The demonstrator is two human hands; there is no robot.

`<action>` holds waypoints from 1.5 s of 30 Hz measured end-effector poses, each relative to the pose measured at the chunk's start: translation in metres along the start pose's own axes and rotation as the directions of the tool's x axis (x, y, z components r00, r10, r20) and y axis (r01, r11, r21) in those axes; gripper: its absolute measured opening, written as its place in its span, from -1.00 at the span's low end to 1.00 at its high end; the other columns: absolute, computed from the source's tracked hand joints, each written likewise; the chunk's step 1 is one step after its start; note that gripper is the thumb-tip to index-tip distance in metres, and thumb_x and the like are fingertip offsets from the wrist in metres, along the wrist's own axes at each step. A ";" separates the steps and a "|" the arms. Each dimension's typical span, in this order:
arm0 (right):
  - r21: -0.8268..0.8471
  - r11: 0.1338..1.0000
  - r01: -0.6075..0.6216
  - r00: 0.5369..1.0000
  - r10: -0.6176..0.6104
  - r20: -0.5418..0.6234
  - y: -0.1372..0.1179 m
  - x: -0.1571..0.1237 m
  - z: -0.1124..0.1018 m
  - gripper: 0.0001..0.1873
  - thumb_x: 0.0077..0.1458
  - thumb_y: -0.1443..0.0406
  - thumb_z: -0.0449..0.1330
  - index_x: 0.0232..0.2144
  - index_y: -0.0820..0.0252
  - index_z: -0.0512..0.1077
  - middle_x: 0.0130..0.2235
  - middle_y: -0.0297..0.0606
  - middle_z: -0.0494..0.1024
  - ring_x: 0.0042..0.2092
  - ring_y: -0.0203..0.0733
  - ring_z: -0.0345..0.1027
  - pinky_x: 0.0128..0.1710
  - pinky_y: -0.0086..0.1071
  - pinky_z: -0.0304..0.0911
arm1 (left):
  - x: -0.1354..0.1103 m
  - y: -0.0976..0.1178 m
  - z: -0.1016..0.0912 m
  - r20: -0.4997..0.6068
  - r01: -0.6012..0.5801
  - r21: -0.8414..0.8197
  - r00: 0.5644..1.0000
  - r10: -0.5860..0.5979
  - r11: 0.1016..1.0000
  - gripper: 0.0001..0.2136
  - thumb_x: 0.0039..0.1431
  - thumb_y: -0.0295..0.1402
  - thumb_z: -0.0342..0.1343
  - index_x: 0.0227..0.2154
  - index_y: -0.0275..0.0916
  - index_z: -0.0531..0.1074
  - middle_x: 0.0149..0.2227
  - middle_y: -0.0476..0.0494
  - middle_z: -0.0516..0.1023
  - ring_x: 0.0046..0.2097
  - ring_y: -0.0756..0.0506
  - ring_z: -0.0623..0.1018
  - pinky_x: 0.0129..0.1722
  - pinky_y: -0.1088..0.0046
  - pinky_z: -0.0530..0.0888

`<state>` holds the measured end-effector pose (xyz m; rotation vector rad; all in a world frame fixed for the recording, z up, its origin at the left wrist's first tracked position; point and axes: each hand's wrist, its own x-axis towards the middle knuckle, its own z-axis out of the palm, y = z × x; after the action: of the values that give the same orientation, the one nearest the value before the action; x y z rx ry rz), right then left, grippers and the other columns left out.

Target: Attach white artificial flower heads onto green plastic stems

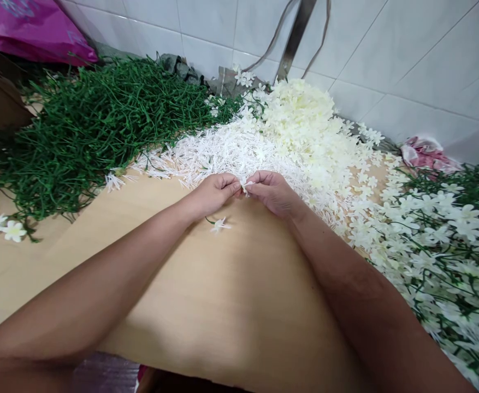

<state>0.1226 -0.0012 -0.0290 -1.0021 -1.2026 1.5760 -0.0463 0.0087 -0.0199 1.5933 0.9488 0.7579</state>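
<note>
My left hand point(214, 192) and my right hand point(272, 192) meet at the near edge of a heap of white plastic flower centres point(223, 153). Both are closed in a pinch on a small white flower piece point(245, 186) held between their fingertips. Just below my left hand, a small stem with a white flower point(219, 224) hangs or lies over the wooden board point(231, 295). Behind the centres lies a pile of cream fabric petals point(305, 120).
A large tangle of green plastic stems point(92, 120) fills the left. Finished white flowers on green stems point(448, 245) are piled at the right. A few flowers point(5, 228) lie at the far left. White tiled wall point(386, 49) behind; purple bag point(30, 27) top left.
</note>
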 end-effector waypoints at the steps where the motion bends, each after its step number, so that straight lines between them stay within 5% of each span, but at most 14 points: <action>1: -0.006 1.000 -0.011 1.000 0.011 -0.002 0.000 0.000 0.000 -0.79 -0.29 0.30 0.38 -0.61 0.23 0.40 -0.57 -0.39 0.51 -0.46 -0.39 0.36 -0.34 -0.44 0.24 | -0.001 0.001 0.001 -0.006 -0.006 0.007 1.000 0.006 1.000 -0.80 0.06 -0.37 0.05 -0.64 -0.26 0.33 -0.63 0.06 0.23 -0.53 0.05 0.20 -0.44 0.52 0.17; 12: -0.135 0.991 -0.013 0.997 0.003 -0.074 0.005 0.000 0.000 -0.86 -0.30 0.35 0.33 -0.62 0.23 0.41 -0.60 -0.42 0.47 -0.55 -0.44 0.25 -0.53 -0.51 0.12 | -0.002 0.002 0.005 -0.015 0.007 -0.002 1.000 -0.007 1.000 -0.81 0.07 -0.47 -0.02 -0.64 -0.26 0.29 -0.63 0.08 0.23 -0.53 0.06 0.19 -0.45 0.54 0.18; 29: -0.006 0.998 0.055 0.992 -0.056 -0.109 0.009 0.001 0.006 -0.79 -0.31 0.31 0.39 -0.63 0.22 0.40 -0.58 -0.42 0.52 -0.49 -0.41 0.37 -0.39 -0.47 0.25 | 0.000 0.000 0.005 -0.066 -0.014 0.056 0.998 0.018 0.998 -0.78 0.08 -0.42 -0.03 -0.66 -0.24 0.26 -0.65 0.08 0.18 -0.52 0.04 0.17 -0.48 0.54 0.17; 38: 0.012 0.999 0.038 0.998 -0.037 -0.044 0.010 0.001 0.004 -0.76 -0.29 0.27 0.41 -0.58 0.23 0.41 -0.57 -0.42 0.52 -0.48 -0.41 0.37 -0.36 -0.48 0.25 | 0.000 -0.004 -0.004 0.100 -0.047 0.023 0.994 0.044 0.999 -0.67 0.10 -0.15 0.00 -0.65 -0.24 0.27 -0.60 0.03 0.24 -0.51 0.03 0.22 -0.46 0.51 0.17; 45: -0.042 0.999 0.022 0.998 -0.024 -0.055 0.006 0.000 0.007 -0.79 -0.33 0.36 0.39 -0.63 0.22 0.39 -0.59 -0.43 0.49 -0.49 -0.41 0.35 -0.41 -0.49 0.24 | -0.001 0.000 -0.004 0.092 -0.056 0.115 0.995 0.045 0.992 -0.72 0.12 -0.28 -0.07 -0.66 -0.24 0.22 -0.59 0.03 0.23 -0.48 0.03 0.22 -0.42 0.50 0.18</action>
<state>0.1150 -0.0041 -0.0331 -1.0482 -1.2092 1.5014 -0.0503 0.0101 -0.0191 1.7451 0.9049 0.6701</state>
